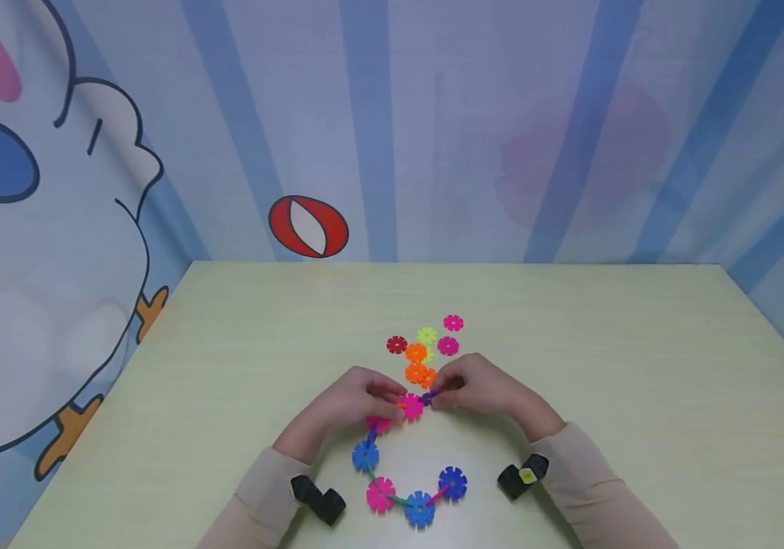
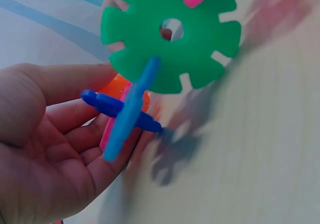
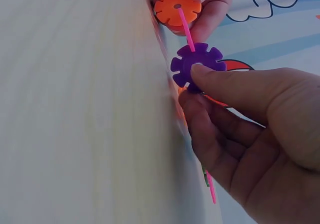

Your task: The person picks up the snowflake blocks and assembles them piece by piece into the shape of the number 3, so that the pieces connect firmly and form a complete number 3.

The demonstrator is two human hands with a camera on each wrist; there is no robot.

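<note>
Currently, on the left, a printed white figure [image 1: 56, 305] is looming beside the table [image 1: 605, 343]. Next, a black wrist camera [image 1: 319, 499] is sitting by the left arm, and on its far side the left hand [image 1: 354, 399] is pinching an orange disc [image 3: 167, 8], thumb on one side and fingers on the other. From that hand the chain [image 1: 365, 455] of slotted discs is curving toward the near side, then bending right, with a dark blue disc [image 1: 453, 483] forming its near right end. On the far side of the hands, loose discs are lying about: a dark red disc [image 1: 396, 345] on the left, orange ones [image 1: 416, 372] and yellow ones [image 1: 426, 335] in the middle, two pink ones [image 1: 448, 346] on the right. Between the hands, a pink disc [image 1: 412, 406] is facing the head camera, and a purple disc [image 3: 187, 64] is standing crosswise at its right edge. Their rims are appearing to touch, lying along the line from hand to hand; whether one slot is gripping the other I cannot tell. The right hand [image 1: 480, 383], nearer to this meeting point than the left, is pinching the purple disc, its thumb pressing the face. Farther right, another black wrist camera [image 1: 522, 476] is sitting by the right arm.
</note>
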